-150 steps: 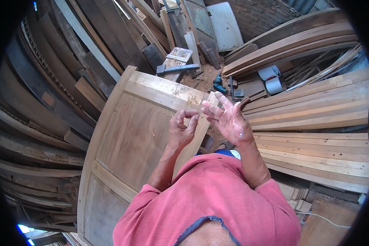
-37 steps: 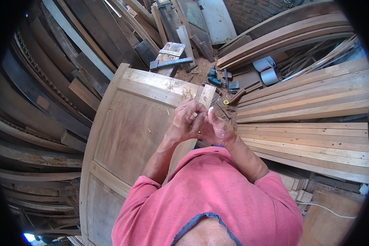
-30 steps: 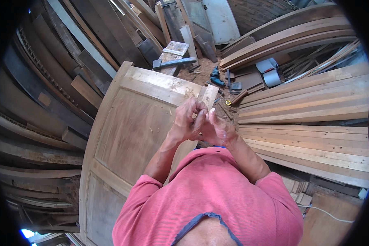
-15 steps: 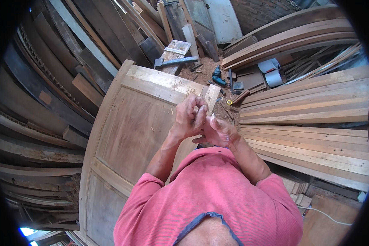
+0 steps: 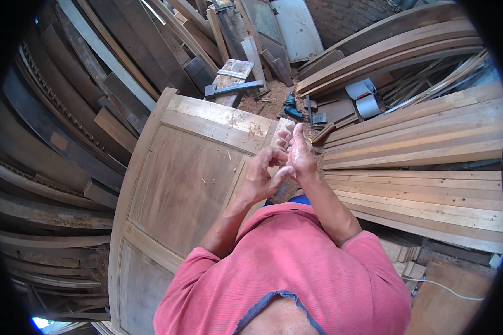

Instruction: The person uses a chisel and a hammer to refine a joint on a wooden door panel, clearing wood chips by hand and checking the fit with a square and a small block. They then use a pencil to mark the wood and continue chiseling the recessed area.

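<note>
Both my hands are raised close together in front of my chest, over the edge of a wooden panel door (image 5: 179,173). My left hand (image 5: 262,174) has its fingers loosely curved and its thumb apart, with nothing seen in it. Just to its right, my right hand (image 5: 302,156) is held upright, thumb up and fingers spread. A whitish smear marks the right hand near the base of the thumb. The left thumb reaches close to the right wrist; whether they touch I cannot tell. Small wood shavings lie on the door's frame and panel.
A green power drill (image 5: 292,106) lies on the sawdust-covered floor beyond the door. Stacked planks (image 5: 413,134) fill the right side, near a white cylindrical container (image 5: 368,106). Boards (image 5: 56,139) lean on the left. A bar clamp (image 5: 235,88) rests on scrap wood.
My left hand has opened from a closed pinch and dropped lower. My right hand has turned from lying low to upright, thumb up, and risen slightly. The view has shifted a little.
</note>
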`<state>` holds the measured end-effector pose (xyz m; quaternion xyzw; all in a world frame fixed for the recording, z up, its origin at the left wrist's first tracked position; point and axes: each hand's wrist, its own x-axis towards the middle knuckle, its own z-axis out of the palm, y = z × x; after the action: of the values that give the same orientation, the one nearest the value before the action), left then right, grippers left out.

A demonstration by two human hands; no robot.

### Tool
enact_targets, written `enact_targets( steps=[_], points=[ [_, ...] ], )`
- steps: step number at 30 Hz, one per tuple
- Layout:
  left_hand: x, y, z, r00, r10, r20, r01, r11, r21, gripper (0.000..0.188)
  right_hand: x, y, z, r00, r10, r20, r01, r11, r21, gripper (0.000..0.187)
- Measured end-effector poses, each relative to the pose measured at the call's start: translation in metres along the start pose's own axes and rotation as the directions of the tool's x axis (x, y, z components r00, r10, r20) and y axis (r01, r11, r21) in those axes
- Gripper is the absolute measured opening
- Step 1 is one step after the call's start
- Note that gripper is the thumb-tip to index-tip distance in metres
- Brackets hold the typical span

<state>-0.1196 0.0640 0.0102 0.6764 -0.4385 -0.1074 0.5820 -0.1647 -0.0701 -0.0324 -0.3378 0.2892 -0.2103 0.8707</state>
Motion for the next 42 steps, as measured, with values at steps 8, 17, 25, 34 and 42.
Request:
enact_targets(
  steps=[8, 17, 25, 34, 42],
  points=[
    [-0.001, -0.005, 0.002, 0.971, -0.238, 0.020, 0.239, 0.963, -0.121, 0.011, -0.003, -0.004, 0.017, 0.915, -0.393, 0.097, 0.395, 0.816, -0.422, 0.050],
    [0.003, -0.002, -0.001, 0.997, 0.036, -0.070, -0.032, 0.997, 0.068, 0.005, 0.003, 0.004, 0.012, 0.989, -0.130, 0.070, 0.140, 0.974, -0.177, 0.050],
    [0.003, -0.004, -0.001, 0.996, 0.054, -0.065, -0.049, 0.997, 0.065, 0.007, 0.002, -0.001, 0.016, 0.972, -0.231, 0.042, 0.230, 0.900, -0.371, 0.055],
    [0.001, -0.018, -0.001, 0.986, -0.117, -0.121, 0.106, 0.990, -0.096, 0.010, -0.001, -0.006, 0.019, 0.981, -0.115, 0.158, 0.115, 0.993, 0.010, 0.052],
    [-0.001, 0.000, -0.010, 0.975, -0.212, 0.071, 0.204, 0.973, 0.107, 0.014, -0.009, -0.042, 0.021, 0.961, -0.061, 0.268, -0.028, 0.948, 0.316, 0.055]
  ],
)
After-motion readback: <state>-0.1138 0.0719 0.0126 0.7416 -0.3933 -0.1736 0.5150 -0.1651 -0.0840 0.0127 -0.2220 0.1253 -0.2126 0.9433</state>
